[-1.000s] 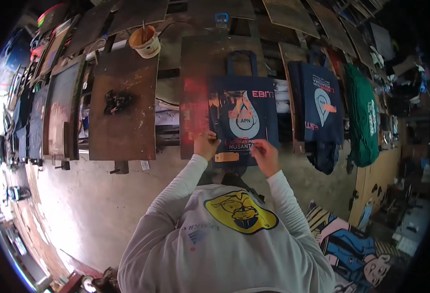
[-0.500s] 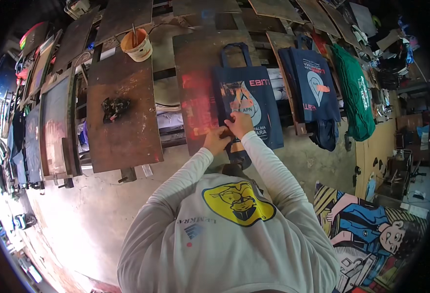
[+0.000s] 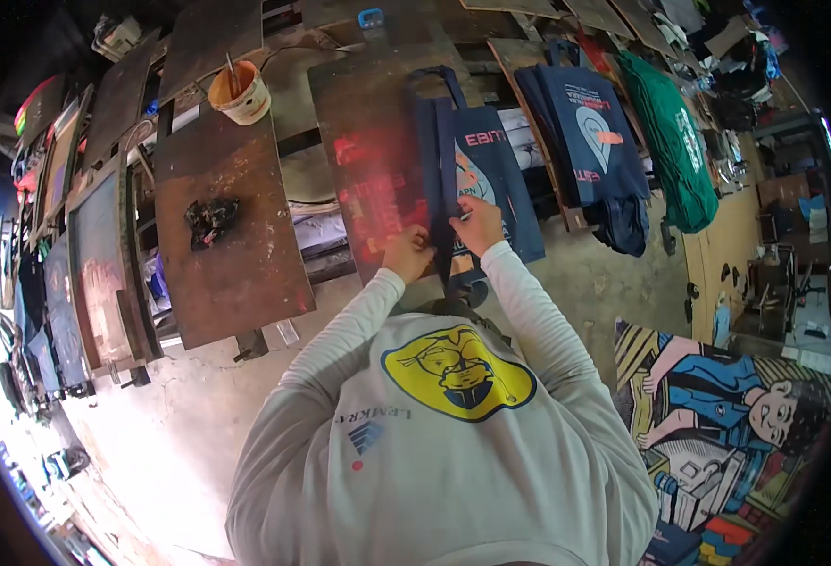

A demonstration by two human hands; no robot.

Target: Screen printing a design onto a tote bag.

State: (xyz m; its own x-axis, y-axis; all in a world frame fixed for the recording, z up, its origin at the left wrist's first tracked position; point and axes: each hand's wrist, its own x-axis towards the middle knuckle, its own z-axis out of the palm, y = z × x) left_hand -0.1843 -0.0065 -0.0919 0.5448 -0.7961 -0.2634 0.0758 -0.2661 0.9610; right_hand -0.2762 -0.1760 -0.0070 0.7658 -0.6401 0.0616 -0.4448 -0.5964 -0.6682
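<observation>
A navy tote bag (image 3: 508, 203) with a printed drop-shaped design lies on a brown board stained red (image 3: 354, 123). Its left side is turned over toward the middle, so a plain strip covers part of the print. My right hand (image 3: 478, 226) is closed in a pinch on the edge of that turned-over strip. Beside the bag's lower left, over the red stains, my left hand (image 3: 409, 253) has its fingers pressed together; whether they hold cloth is hidden.
More navy bags (image 3: 590, 141) lie in a stack on the right, with green bags (image 3: 665, 141) beyond. On the left board (image 3: 232, 179) sits a dark crumpled lump (image 3: 211, 222). A paint-stained bucket (image 3: 242, 94) stands at its far end. A painted mural panel (image 3: 717, 415) is at lower right.
The bag's left side has come up and folded over to the right, covering part of the print. My hands, close together before, have moved apart.
</observation>
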